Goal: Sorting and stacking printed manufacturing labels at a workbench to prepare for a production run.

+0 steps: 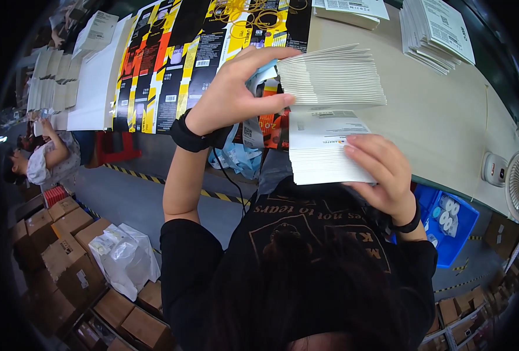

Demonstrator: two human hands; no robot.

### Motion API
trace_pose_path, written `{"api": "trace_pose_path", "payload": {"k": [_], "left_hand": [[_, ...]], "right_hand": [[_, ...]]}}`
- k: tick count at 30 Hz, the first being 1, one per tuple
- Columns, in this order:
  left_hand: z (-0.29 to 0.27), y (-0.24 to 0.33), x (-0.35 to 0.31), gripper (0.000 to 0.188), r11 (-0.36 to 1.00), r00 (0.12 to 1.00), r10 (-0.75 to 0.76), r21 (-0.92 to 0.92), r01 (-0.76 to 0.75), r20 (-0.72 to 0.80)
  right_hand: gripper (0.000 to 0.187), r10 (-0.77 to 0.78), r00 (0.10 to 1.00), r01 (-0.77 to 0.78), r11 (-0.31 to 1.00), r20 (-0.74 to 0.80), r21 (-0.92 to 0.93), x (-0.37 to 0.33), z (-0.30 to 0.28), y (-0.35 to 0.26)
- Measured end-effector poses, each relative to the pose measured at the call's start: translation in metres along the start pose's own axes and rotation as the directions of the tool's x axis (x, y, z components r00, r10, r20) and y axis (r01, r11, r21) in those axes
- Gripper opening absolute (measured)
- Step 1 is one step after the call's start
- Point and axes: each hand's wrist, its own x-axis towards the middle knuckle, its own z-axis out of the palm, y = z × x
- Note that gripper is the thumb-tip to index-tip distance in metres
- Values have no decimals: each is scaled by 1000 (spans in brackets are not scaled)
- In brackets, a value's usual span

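Note:
My left hand point(242, 88) is closed on the left end of a thick stack of folded white leaflets point(332, 79), thumb below and fingers above, with the folded edges fanned toward me. Just below it, my right hand point(382, 169) grips a second stack of white leaflets point(323, 158) by its right side. Small print and a square code show on its top leaflet. The two stacks lie close together; whether they touch I cannot tell. Both wrists wear black bands.
Printed yellow, black and orange card sheets point(171, 70) cover the table's left part, with yellow rubber bands point(265, 20) on them. More leaflet stacks point(438, 32) stand at the far right. A white fan point(518, 181) and a blue bin point(458, 225) are at right. Cartons point(66, 263) fill the lower left.

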Motion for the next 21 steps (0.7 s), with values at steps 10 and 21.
{"api": "trace_pose_path", "payload": {"k": [10,21], "left_hand": [[-1,1,1,56,1000,1000,-21,-22,22,16],[-1,2,0,58,996,996,-82,-40,84,39]], "right_hand": [[54,45,993,-44,999,-109,16,5,7,12],[52,-27,999,20,987,-47,-161,9,0,7]]}}
